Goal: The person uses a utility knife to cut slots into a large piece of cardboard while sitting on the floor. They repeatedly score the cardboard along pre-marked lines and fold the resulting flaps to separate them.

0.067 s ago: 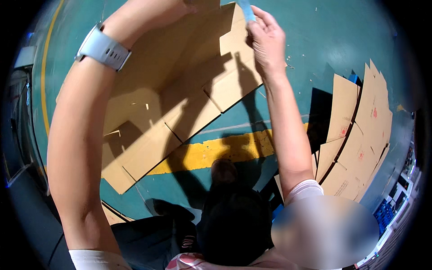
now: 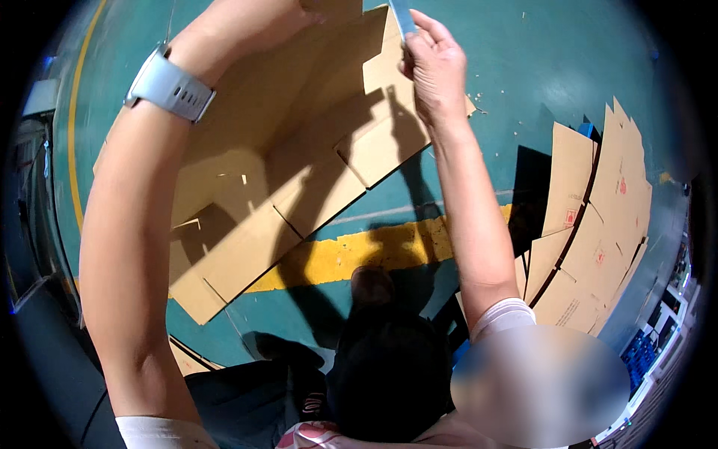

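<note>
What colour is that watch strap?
The watch strap is pale bluish grey, clearest in the head view.

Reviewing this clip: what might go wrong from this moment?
The light-blue strip in the right hand appears beside the cardboard, so it might catch on an edge. The left hand is at the picture's upper border; a slipping grip there could go unseen. Shadows across the cardboard may make its slots harder to judge.

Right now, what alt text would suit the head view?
A person's right hand grips a blue strip near a large, partly folded cardboard box; the left hand is partly cut off at the top edge, its grip unclear. Flat cardboard lies at right on a green floor with a yellow stripe.
</note>
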A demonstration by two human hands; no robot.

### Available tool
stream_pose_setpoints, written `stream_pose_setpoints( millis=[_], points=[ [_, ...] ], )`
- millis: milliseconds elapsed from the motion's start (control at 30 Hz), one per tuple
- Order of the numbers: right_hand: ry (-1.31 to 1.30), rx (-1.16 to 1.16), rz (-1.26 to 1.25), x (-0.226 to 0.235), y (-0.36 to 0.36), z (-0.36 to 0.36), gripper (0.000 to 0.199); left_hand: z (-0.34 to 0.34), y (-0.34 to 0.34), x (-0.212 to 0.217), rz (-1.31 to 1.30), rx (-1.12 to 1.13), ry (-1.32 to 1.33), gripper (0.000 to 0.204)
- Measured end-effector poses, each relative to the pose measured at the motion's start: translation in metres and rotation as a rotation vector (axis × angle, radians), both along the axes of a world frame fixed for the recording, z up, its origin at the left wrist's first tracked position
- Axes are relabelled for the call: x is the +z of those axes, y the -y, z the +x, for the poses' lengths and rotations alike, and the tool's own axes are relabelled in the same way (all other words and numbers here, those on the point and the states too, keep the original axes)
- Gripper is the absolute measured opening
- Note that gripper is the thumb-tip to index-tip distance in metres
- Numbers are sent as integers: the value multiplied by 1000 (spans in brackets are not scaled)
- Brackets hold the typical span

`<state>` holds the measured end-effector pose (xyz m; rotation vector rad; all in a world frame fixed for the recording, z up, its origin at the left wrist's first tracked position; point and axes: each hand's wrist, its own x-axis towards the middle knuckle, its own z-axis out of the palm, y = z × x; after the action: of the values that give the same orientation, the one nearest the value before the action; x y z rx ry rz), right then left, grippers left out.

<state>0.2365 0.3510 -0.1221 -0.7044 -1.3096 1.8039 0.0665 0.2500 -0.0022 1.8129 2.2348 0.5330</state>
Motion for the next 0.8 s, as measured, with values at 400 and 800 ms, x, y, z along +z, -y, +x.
stream_pose_setpoints(
  millis=[400, 800],
  points=[
    [-177, -2, -243, -7, 3, -18, 38, -17, -3, -20, -72, -4, -178, 35],
    [-136, -83, -166, -13, 4, -25, 39, 16, -2, 13, -207, 142, -81, 23]
  ],
)
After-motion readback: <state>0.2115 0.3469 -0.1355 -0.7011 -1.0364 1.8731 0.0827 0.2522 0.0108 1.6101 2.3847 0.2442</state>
